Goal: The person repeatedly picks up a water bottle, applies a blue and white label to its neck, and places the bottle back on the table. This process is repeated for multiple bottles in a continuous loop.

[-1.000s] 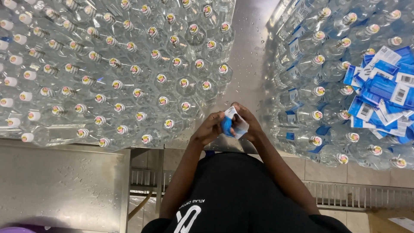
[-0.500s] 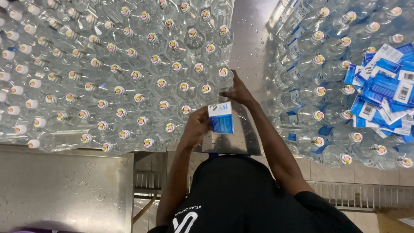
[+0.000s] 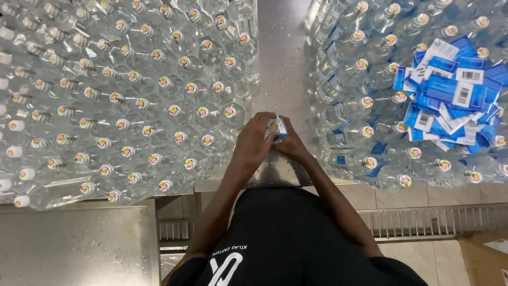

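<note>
bottle w/ blue-white label on steel strip btw 2 bottle masses, clear thin plastic, prob light, slick wet, dents easy; best grip at body | left hand + right hand both closed round it | capped bottles left | loose label pile right

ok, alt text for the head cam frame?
Seen from above, a person's left hand and right hand press a blue-and-white label around a clear bottle on a steel table, between two masses of capped bottles; loose labels lie on the right mass.
</note>
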